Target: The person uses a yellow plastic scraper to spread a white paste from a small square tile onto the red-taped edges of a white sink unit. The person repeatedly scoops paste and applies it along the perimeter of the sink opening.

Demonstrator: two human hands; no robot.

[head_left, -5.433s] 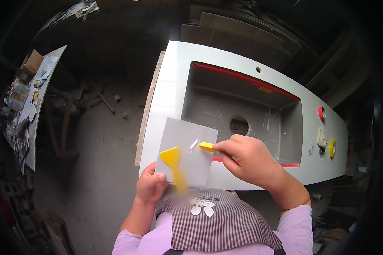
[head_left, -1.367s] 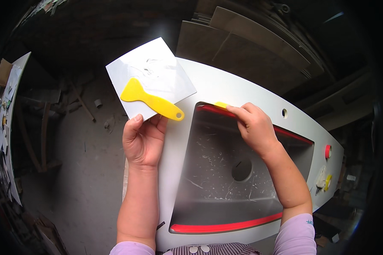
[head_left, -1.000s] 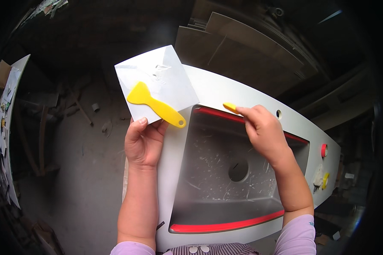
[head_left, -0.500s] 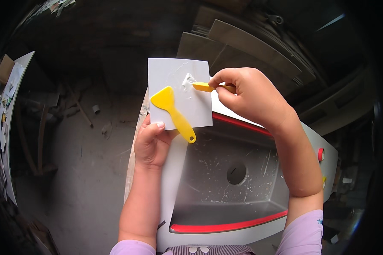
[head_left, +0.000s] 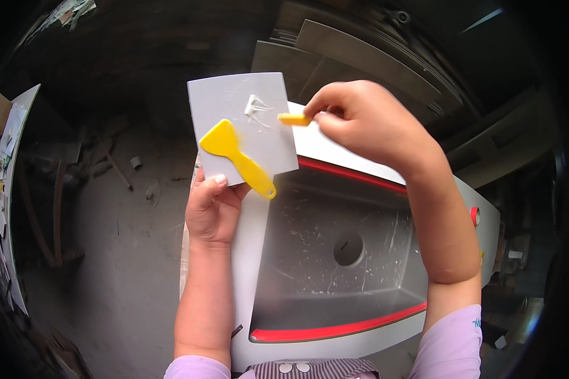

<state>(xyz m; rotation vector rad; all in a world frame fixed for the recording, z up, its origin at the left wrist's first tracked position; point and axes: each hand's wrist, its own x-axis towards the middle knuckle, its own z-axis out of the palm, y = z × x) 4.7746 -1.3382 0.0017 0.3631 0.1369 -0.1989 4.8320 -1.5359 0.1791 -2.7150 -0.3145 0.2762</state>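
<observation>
My left hand [head_left: 210, 213] grips a thin white square board [head_left: 202, 101] by its lower edge, thumb on top and fingers beneath. Across the board lies a yellow plastic scraper [head_left: 241, 163], its holed handle sticking out past the lower edge. A dab of white paste [head_left: 254, 107] is smeared near the board's upper right. Just off the right edge, my right hand [head_left: 376, 126] pinches a small yellow-handled tool [head_left: 294, 119] between thumb and fingers. That tool's tip is blurred.
Below my hands, a grey sink basin [head_left: 316, 265] with a round drain hole is set in a white countertop [head_left: 243, 297]. Red tape [head_left: 338, 332] runs along its rim. A red tape roll [head_left: 475, 216] sits at right. Large panels [head_left: 360, 60] lean behind; a cluttered board [head_left: 9, 183] stands left.
The board and scraper have shifted left and slightly up in view with my left hand. My right hand has drawn the small tool away from the paste, past the board's right edge.
</observation>
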